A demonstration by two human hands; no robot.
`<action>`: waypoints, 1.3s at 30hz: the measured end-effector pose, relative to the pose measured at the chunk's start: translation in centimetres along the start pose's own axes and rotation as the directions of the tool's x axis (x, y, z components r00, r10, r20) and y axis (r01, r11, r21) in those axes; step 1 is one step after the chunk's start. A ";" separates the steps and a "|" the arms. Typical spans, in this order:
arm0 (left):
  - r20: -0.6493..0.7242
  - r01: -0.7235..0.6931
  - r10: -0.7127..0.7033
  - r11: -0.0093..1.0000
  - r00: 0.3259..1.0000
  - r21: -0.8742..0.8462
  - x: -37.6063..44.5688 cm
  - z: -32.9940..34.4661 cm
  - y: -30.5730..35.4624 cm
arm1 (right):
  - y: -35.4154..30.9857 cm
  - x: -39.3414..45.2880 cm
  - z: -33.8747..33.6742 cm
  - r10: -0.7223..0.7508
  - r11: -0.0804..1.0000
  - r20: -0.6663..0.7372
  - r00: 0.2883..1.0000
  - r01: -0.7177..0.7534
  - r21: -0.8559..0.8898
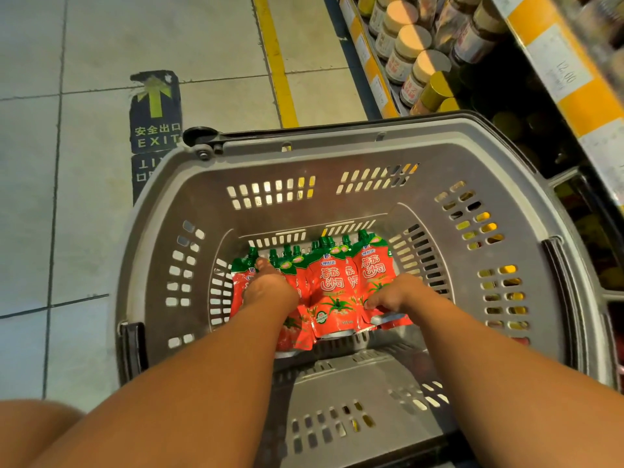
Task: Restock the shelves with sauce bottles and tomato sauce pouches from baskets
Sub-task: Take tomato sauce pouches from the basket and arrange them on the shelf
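Several soft, glossy red tomato-sauce pouches with green spouts (332,285) lie at the bottom of a grey slotted plastic basket (337,143), the left hand (266,282) resting on one end of the pile and the right hand (393,293) gripping the other, best lifted, likely, by their stiffer necks.

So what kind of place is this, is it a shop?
Most likely yes, a supermarket aisle. There is a grey shopping basket holding red tomato sauce pouches, a shelf of jars beside it with a price label, and an exit sign stuck on the floor.
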State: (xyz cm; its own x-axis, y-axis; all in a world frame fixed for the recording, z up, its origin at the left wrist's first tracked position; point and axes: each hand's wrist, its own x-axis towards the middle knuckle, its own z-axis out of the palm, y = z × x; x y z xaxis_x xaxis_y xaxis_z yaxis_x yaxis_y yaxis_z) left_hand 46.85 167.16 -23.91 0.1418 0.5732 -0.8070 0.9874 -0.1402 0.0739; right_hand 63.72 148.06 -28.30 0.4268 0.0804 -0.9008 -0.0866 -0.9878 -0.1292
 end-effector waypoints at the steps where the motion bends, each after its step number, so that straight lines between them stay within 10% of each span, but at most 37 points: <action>1: -0.019 -0.009 0.008 1.000 1.000 -0.012 -0.3 0.1 -0.1 | -1.0 -2.3 0.0 -0.011 1.000 -0.010 1.000 0.011 0.011; 10: -0.191 -0.263 0.246 0.962 0.950 -0.072 -2.8 -0.2 0.7 | -1.9 -7.8 -2.5 0.029 0.962 -0.107 0.994 0.001 0.273; 25: -0.095 -0.237 0.236 0.701 0.967 -0.672 -8.9 -5.4 0.6 | 0.6 -18.9 -7.2 -0.042 0.871 -0.146 0.988 0.107 0.480; 39: -0.156 -0.407 0.568 0.347 0.808 -0.845 -20.7 -8.7 0.4 | 2.2 -30.6 -7.3 -0.267 0.453 -0.443 0.856 0.517 0.726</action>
State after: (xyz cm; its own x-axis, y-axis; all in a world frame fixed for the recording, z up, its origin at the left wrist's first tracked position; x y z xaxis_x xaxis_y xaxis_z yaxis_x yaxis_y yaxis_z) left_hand 44.90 162.30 -2.04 0.6862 0.5097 -0.5190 0.3447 0.4005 0.8490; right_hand 57.03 142.49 2.05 0.7871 0.2738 -0.5527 -0.4720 -0.3094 -0.8255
